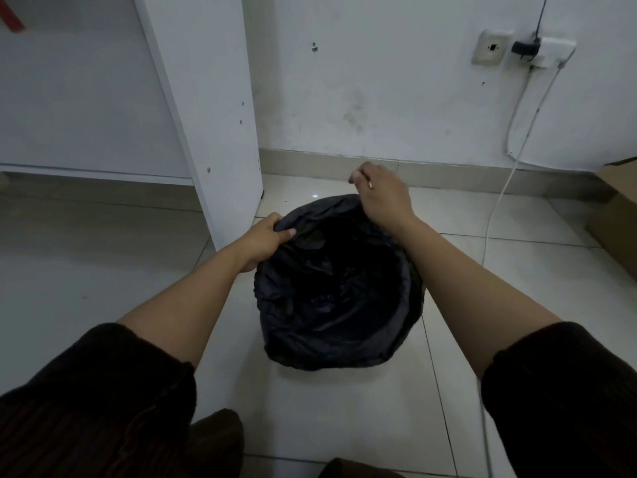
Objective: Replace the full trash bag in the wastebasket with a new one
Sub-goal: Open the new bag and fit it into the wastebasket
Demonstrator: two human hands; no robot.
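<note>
Dark sleeves (103,391) pushed up both forearms fill the near edge; beyond them the wastebasket (412,288) stands on the tiled floor (344,408), lined with a black trash bag (331,294); the left hand (267,238) pinches the bag's rim at the left; the right hand (382,194) has its fingers curled at the far rim, whether round the bag I cannot tell; a white cabinet panel (206,108) stands just left.

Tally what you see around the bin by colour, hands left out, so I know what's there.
Black: 2, trash bag and plug adapter
White: 3, cabinet panel, cable, wall socket
Brown: 1, cardboard box
Total: 6
</note>
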